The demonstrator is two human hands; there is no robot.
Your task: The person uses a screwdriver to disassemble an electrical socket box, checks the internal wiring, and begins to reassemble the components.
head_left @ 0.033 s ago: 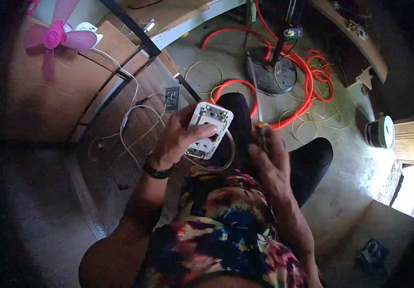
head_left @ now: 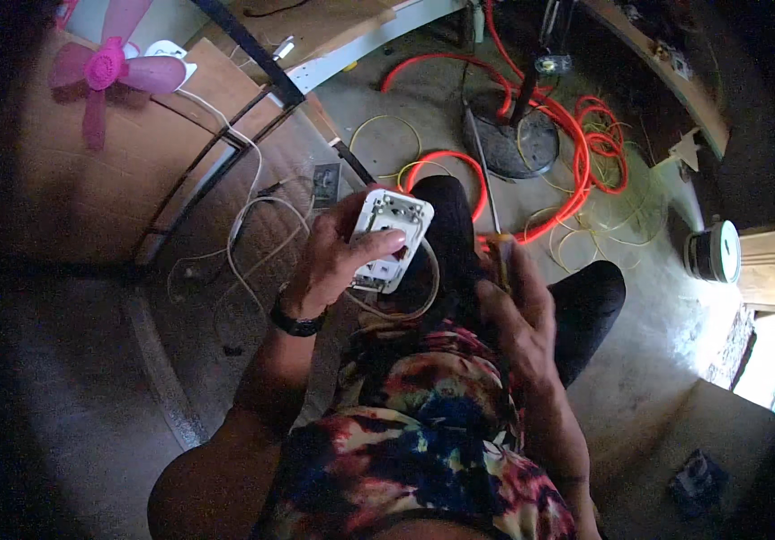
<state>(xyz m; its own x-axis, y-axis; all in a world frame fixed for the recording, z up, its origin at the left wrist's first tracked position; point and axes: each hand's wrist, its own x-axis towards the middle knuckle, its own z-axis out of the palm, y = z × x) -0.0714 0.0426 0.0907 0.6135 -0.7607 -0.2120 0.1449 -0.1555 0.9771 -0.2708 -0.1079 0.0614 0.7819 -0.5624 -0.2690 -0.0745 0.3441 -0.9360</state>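
Observation:
My left hand [head_left: 333,252] is closed around a white rectangular socket box [head_left: 394,220], its thumb lying across the front. The box's front plate appears to be off, as metal screw points show at its top and bottom ends. A pale cable [head_left: 430,292] loops below the box over my lap. To the right, my right hand [head_left: 522,306] is closed on the yellowish handle of a screwdriver [head_left: 500,239]. Its long thin shaft seems to point away from me over the floor, apart from the box. The palm side of my right hand is hidden.
Orange hose [head_left: 576,171] lies coiled around a round black stand base [head_left: 531,148], with loose yellow wire [head_left: 387,119] nearby. A pink fan [head_left: 104,65] stands at far left above a cardboard panel [head_left: 63,180]. A white bucket [head_left: 716,252] is at right.
My right hand has shifted slightly, and the screwdriver's shaft looks sharper and a little turned. The left hand's hold on the socket box stays the same. The whole view has moved a touch.

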